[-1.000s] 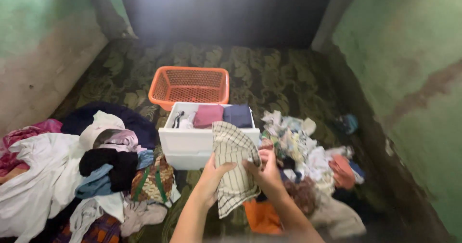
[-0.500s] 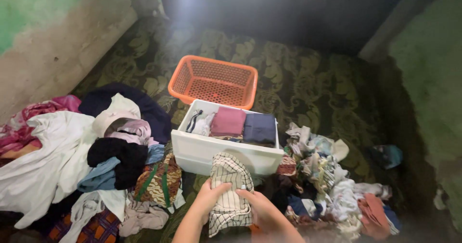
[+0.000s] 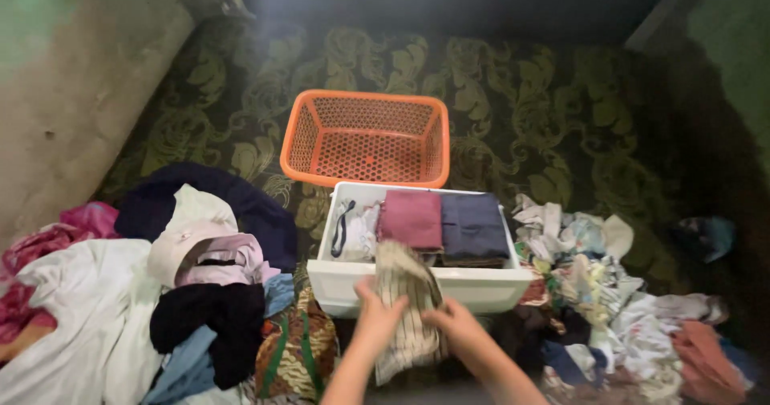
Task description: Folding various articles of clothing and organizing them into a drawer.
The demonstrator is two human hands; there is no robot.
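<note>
Cloth lifted toward drawer, two hands

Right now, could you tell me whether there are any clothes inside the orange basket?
No, the orange basket shows only its bare mesh floor; the folded clothes sit in the white bin in front of it.

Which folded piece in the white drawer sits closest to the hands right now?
The maroon one, in the middle of the drawer. The checked cloth in both hands reaches its near edge; the navy one lies further right.

head view | steep downward look | close over white drawer
</note>
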